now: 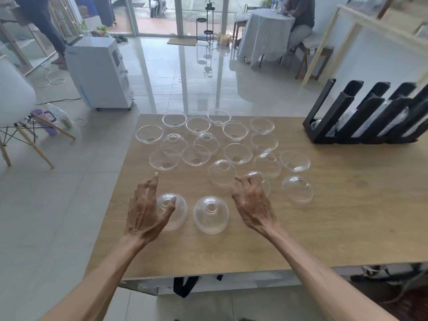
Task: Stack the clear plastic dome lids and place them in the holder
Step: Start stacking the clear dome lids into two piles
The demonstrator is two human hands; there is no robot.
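Observation:
Several clear plastic dome lids lie spread over the wooden table [324, 216], some dome-up, some rim-up. My left hand [146, 209] hovers with spread, relaxed fingers just left of a dome-up lid [176, 210] and holds nothing. My right hand [251, 203] is open too, its fingers partly covering another dome-up lid [262, 181]. Between both hands sits a dome-up lid [211, 214]. The black slotted holder [361, 117] stands at the table's far right, with clear lids showing in its slots.
A white chair [16, 105] stands left of the table, a white appliance [99, 72] on the floor behind it. A person sits at a covered table [264, 33] at the back right; another person's legs [46, 31] show at the back left.

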